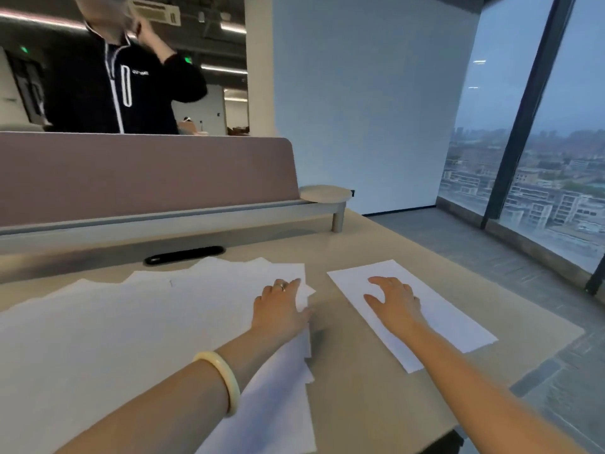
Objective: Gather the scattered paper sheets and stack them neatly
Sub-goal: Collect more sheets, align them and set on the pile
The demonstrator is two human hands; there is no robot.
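Observation:
Several white paper sheets [131,329] lie fanned and overlapping across the left and middle of the beige desk [347,388]. My left hand [281,306], with a ring and a pale bangle on the wrist, rests on the right edge of that spread, thumb at the sheets' edge. A single white sheet [451,322] lies apart on the right, angled toward the desk corner. My right hand [393,299] lies flat on it, fingers spread.
A mauve divider panel [147,172] and a grey rail close the desk's far side, with a black cable slot [185,255] in front. A person in a dark jacket [124,83] stands behind the divider. The desk's right edge drops to the floor by large windows.

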